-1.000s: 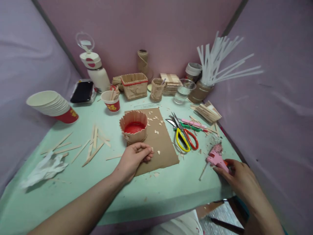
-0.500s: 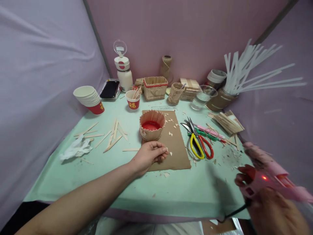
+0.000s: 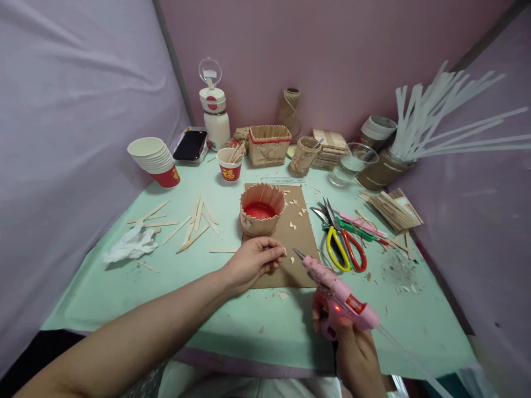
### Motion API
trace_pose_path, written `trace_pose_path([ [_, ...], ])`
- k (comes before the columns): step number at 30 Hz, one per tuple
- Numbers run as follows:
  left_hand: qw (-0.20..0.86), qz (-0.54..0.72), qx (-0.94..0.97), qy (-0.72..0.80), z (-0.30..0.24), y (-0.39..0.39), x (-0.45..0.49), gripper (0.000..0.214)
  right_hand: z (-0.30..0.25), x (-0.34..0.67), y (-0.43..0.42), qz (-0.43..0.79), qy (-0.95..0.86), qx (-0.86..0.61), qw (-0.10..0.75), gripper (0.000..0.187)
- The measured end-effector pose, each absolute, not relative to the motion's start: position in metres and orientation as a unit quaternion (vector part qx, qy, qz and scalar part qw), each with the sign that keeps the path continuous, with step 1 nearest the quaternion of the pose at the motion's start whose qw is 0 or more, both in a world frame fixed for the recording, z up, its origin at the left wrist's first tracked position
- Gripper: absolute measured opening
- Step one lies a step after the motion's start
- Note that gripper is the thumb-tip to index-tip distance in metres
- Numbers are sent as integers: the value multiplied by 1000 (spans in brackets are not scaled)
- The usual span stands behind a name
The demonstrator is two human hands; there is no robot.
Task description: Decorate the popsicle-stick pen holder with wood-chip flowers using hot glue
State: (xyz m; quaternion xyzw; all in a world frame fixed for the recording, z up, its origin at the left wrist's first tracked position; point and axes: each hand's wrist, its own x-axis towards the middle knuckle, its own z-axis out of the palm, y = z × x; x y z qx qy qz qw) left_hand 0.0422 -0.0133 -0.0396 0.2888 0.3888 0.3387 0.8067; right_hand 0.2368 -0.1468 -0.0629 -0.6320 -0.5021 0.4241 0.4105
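1. I see the left hand (image 3: 255, 262) pinching a small wood chip (image 3: 284, 251) between thumb and fingers.
2. At its twelve o'clock, the round craft-stick basket (image 3: 263, 225) stands on the brown cardboard sheet (image 3: 306, 235).
3. The right hand (image 3: 355, 348) is closed around the pink glue gun (image 3: 339, 289), nozzle (image 3: 298, 254) toward ten o'clock, near the chip.
4. Scissors (image 3: 333, 221) lie at the gun's twelve o'clock.

Bowl (image 3: 263, 225) on cardboard (image 3: 305, 235) — scissors (image 3: 336, 223) right.
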Motion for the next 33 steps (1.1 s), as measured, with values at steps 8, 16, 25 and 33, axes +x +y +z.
trace_pose_path([
  [8,804,338,286,397,-38,-13,43,31,-60,226,-144,417,-467,-649,432,56],
  [16,805,335,285,399,-38,-12,43,32,-57,226,-142,415,-487,-643,421,56],
  [25,805,333,288,399,-38,-13,43,32,-54,222,-140,420,-482,-641,425,56],
  [33,804,332,292,398,-37,-13,43,33,-60,227,-142,424,-505,-631,408,55],
])
